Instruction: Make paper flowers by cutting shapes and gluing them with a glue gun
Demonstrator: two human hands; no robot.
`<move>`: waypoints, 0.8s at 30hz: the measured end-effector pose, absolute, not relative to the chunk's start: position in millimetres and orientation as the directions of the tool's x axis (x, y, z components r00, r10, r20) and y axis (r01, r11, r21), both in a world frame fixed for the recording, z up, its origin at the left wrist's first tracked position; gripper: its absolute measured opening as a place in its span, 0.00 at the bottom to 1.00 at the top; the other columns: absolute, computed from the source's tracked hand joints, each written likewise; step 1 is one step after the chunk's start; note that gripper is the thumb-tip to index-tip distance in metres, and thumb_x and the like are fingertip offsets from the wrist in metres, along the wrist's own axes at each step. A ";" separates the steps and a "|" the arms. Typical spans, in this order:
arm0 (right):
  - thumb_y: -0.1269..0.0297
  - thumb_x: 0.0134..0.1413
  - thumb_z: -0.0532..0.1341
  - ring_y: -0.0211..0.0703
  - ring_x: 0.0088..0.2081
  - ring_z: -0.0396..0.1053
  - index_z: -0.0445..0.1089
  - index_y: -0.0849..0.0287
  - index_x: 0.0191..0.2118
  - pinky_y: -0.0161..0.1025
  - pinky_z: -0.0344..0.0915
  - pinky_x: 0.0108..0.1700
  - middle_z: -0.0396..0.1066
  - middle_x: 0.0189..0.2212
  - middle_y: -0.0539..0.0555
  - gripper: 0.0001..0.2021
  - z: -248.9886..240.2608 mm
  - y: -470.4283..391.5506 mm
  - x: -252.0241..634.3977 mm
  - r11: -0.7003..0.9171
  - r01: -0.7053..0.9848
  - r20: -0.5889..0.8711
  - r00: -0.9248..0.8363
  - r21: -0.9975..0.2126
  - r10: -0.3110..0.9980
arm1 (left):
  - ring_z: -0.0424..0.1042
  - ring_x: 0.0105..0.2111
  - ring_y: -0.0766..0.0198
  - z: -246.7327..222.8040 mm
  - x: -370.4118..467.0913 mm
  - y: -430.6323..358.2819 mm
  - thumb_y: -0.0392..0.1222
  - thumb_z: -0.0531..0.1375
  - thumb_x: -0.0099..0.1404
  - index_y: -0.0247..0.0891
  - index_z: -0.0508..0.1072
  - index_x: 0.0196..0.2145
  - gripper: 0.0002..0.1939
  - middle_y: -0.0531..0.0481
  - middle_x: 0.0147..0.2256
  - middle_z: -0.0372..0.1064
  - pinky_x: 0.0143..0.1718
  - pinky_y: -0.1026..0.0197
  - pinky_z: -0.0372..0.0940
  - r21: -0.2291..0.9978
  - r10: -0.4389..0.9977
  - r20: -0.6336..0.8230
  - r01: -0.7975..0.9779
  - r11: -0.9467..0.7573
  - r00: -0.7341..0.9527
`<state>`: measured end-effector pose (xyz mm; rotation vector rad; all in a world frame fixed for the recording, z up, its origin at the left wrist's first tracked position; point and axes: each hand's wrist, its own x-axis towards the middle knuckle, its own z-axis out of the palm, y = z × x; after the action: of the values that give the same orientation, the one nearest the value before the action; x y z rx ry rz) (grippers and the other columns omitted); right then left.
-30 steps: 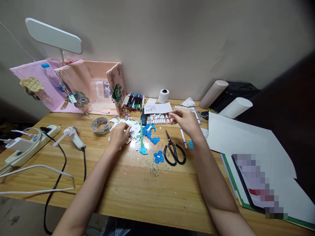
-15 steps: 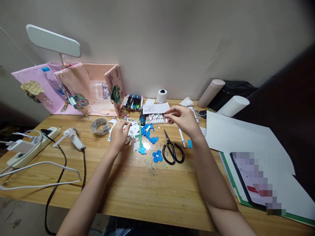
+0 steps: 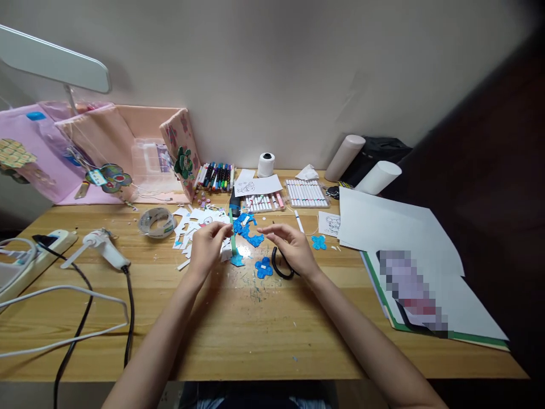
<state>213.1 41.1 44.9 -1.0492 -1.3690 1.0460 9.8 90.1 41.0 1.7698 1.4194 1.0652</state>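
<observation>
My left hand (image 3: 209, 247) is over the right side of the white paper scraps (image 3: 184, 227), thumb and fingertips pinched together beside a green strip (image 3: 233, 241); what they hold, if anything, is too small to make out. Above the black-handled scissors (image 3: 279, 266), my right hand (image 3: 293, 244) has its fingers stretched left and its thumb apart, and nothing shows in it. It hides most of the scissors. Blue cut scraps (image 3: 248, 230) lie between my hands, with a blue flower (image 3: 263, 267) nearer me. A second blue flower (image 3: 318, 242) is to the right.
Clear tape (image 3: 157, 222), a glue gun (image 3: 111, 249) and a power strip (image 3: 46, 255) with cables are on the left. Markers (image 3: 306, 193), a thread spool (image 3: 266, 165) and a pink box (image 3: 149, 122) stand behind. White sheets (image 3: 392, 227) and a phone (image 3: 409, 284) lie right.
The view has shifted right. My right hand has come down and left from the marker boxes to over the scissors. My left hand has moved closer to the green strip, its fingertips now together.
</observation>
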 end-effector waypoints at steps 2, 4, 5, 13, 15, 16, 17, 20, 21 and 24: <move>0.61 0.55 0.59 0.43 0.46 0.71 0.71 0.56 0.38 0.44 0.65 0.51 0.75 0.41 0.54 0.08 36.3 38.9 211.8 0.231 0.000 0.231 0.012 -0.973 0.973 | 0.72 0.28 0.63 34.3 15.3 87.5 0.46 0.56 0.60 0.38 0.73 0.27 0.12 0.51 0.26 0.74 0.32 0.63 0.65 0.865 0.976 0.174 0.453 -0.216 0.133; 0.61 0.55 0.59 0.43 0.46 0.71 0.71 0.56 0.39 0.43 0.65 0.51 0.75 0.41 0.55 0.08 28.6 37.3 210.6 0.225 -0.016 0.224 0.055 -0.974 0.973 | 0.72 0.29 0.63 28.2 17.6 87.7 0.46 0.59 0.58 0.38 0.74 0.27 0.09 0.51 0.28 0.74 0.32 0.63 0.65 0.846 0.975 0.194 0.484 -0.224 0.113; 0.61 0.55 0.59 0.44 0.45 0.71 0.71 0.56 0.38 0.43 0.65 0.50 0.75 0.41 0.55 0.08 25.2 36.4 210.2 0.217 -0.022 0.215 0.072 -0.976 0.974 | 0.72 0.29 0.63 24.9 17.2 88.8 0.45 0.60 0.56 0.38 0.74 0.27 0.08 0.50 0.28 0.74 0.32 0.63 0.65 0.841 0.976 0.199 0.495 -0.218 0.092; 0.60 0.53 0.60 0.46 0.42 0.73 0.71 0.57 0.35 0.44 0.67 0.47 0.76 0.37 0.56 0.08 13.1 31.4 209.9 0.095 0.016 0.096 0.091 -0.995 0.991 | 0.71 0.27 0.64 -1.5 7.5 95.7 0.46 0.63 0.53 0.35 0.70 0.24 0.10 0.49 0.26 0.72 0.29 0.64 0.64 0.921 0.989 0.147 0.361 -0.145 0.023; 0.59 0.53 0.60 0.46 0.42 0.73 0.71 0.56 0.35 0.45 0.68 0.46 0.76 0.38 0.56 0.08 11.1 31.0 210.1 0.074 0.015 0.075 0.086 -0.997 0.993 | 0.71 0.27 0.63 -2.6 7.7 94.9 0.45 0.64 0.51 0.36 0.69 0.29 0.12 0.50 0.25 0.72 0.29 0.63 0.64 0.948 0.993 0.110 0.296 -0.115 0.032; 0.59 0.53 0.60 0.46 0.42 0.73 0.71 0.56 0.35 0.45 0.68 0.46 0.76 0.38 0.56 0.08 9.9 30.9 210.3 0.066 0.018 0.067 0.082 -0.998 0.994 | 0.72 0.26 0.63 -2.1 7.9 94.4 0.45 0.65 0.51 0.36 0.68 0.34 0.15 0.51 0.24 0.72 0.29 0.63 0.65 0.962 0.995 0.089 0.254 -0.096 0.042; 0.59 0.53 0.60 0.47 0.42 0.73 0.71 0.56 0.36 0.45 0.68 0.46 0.76 0.38 0.56 0.08 8.6 30.9 210.6 0.061 0.023 0.062 0.077 -0.998 0.995 | 0.72 0.26 0.63 -0.9 7.9 94.1 0.44 0.65 0.50 0.37 0.66 0.38 0.18 0.52 0.24 0.72 0.30 0.63 0.65 0.973 0.996 0.070 0.215 -0.080 0.055; 0.60 0.53 0.60 0.46 0.42 0.73 0.72 0.56 0.36 0.44 0.67 0.47 0.76 0.38 0.56 0.08 5.4 31.3 211.9 0.067 0.039 0.070 0.074 -0.997 0.995 | 0.71 0.25 0.64 4.7 8.0 92.8 0.43 0.66 0.50 0.38 0.63 0.43 0.24 0.54 0.22 0.71 0.32 0.62 0.65 0.984 0.994 0.041 0.166 -0.058 0.105; 0.60 0.53 0.60 0.46 0.42 0.73 0.71 0.56 0.36 0.44 0.67 0.47 0.76 0.38 0.56 0.07 4.8 31.4 212.2 0.072 0.040 0.075 0.079 -0.997 0.994 | 0.71 0.25 0.64 6.8 8.4 92.1 0.43 0.66 0.50 0.38 0.64 0.44 0.25 0.55 0.22 0.71 0.33 0.62 0.65 0.986 0.992 0.035 0.157 -0.053 0.117; 0.61 0.52 0.61 0.46 0.43 0.73 0.71 0.56 0.36 0.44 0.67 0.48 0.76 0.39 0.55 0.07 4.9 30.5 211.4 0.101 0.022 0.103 0.099 -0.995 0.990 | 0.72 0.29 0.63 12.4 13.7 86.8 0.47 0.64 0.52 0.37 0.67 0.44 0.23 0.52 0.25 0.72 0.35 0.60 0.66 0.995 0.988 -0.006 0.100 -0.010 0.156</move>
<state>211.4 30.5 4.9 -1.1916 -1.1940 1.0525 13.7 86.8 12.4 1.3544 1.1632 1.0440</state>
